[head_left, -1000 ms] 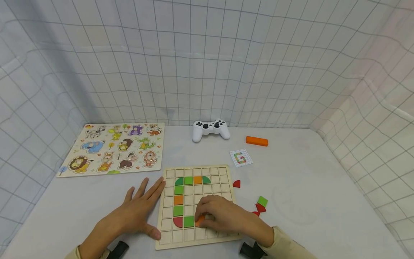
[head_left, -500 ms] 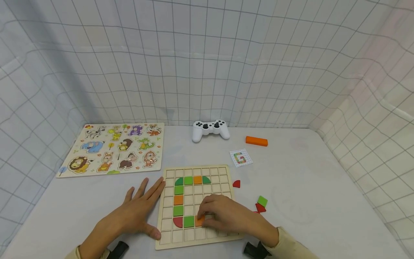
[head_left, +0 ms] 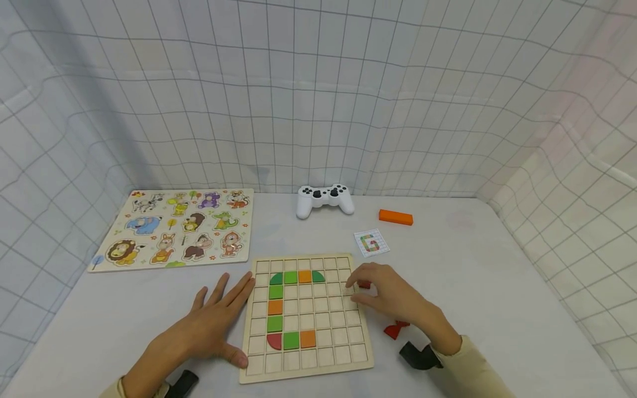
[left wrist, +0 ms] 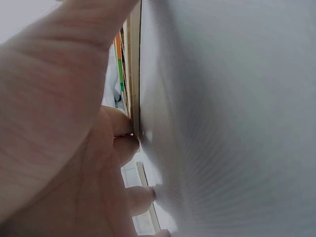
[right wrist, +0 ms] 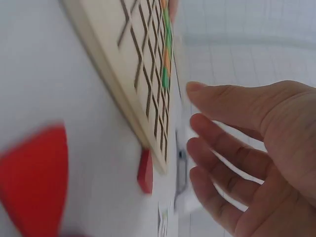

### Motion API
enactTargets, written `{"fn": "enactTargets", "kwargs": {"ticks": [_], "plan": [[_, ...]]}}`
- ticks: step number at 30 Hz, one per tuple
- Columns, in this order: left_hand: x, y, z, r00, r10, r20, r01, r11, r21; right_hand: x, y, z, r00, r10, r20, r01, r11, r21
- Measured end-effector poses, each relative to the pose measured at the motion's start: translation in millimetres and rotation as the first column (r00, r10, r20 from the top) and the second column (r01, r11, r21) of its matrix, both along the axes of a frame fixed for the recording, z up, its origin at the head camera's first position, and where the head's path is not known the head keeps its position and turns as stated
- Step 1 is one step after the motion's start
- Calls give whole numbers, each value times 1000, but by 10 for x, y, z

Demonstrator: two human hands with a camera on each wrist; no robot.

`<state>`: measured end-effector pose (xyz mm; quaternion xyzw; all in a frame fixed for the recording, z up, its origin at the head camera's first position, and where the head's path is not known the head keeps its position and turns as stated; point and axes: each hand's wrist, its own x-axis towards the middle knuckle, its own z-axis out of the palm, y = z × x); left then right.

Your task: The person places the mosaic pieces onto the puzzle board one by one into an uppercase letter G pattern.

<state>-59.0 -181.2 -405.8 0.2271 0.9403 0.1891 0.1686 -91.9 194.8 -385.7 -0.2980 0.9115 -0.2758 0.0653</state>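
Note:
A wooden grid board point(head_left: 340, 335) lies at the middle front, its coloured tiles forming an open shape along the top, left side and bottom. The orange square tile point(head_left: 308, 339) sits in the bottom row beside a green square tile point(head_left: 291, 340). My left hand point(head_left: 211, 326) rests spread on the table, its fingertips and thumb touching the board's left edge. Over the board's right edge hovers my right hand point(head_left: 390, 293), fingers loosely bent and holding nothing. Beneath it a red quarter-round tile point(right wrist: 145, 172) lies beside the board. Further red tiles point(head_left: 393, 330) lie near its wrist.
Behind the board lie a small pattern card point(head_left: 371, 242), an orange bar point(head_left: 395, 216) and a white game controller point(head_left: 325, 200). An animal puzzle board point(head_left: 174, 229) lies at the back left. Grid-patterned white cloth point(head_left: 318, 99) walls the table's back and sides.
My right hand has let go of the orange square tile in the bottom row and moved up and right to the board's edge. The left hand has stayed still.

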Motion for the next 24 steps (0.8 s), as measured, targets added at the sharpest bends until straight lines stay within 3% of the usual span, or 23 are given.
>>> {"fn": "enactTargets", "kwargs": {"ticks": [6, 14, 24], "plan": [[-6, 4, 4, 1000, 1, 5, -1, 1000, -2, -147, 232, -76, 994, -105, -23, 105, 994, 18], [3, 15, -11, 1000, 13, 18, -13, 1000, -19, -198, 288, -176, 995, -97, 25, 96, 995, 25], [-7, 14, -16, 1000, 14, 20, -14, 1000, -19, -190, 238, -177, 995, -85, -44, 89, 991, 104]]}}
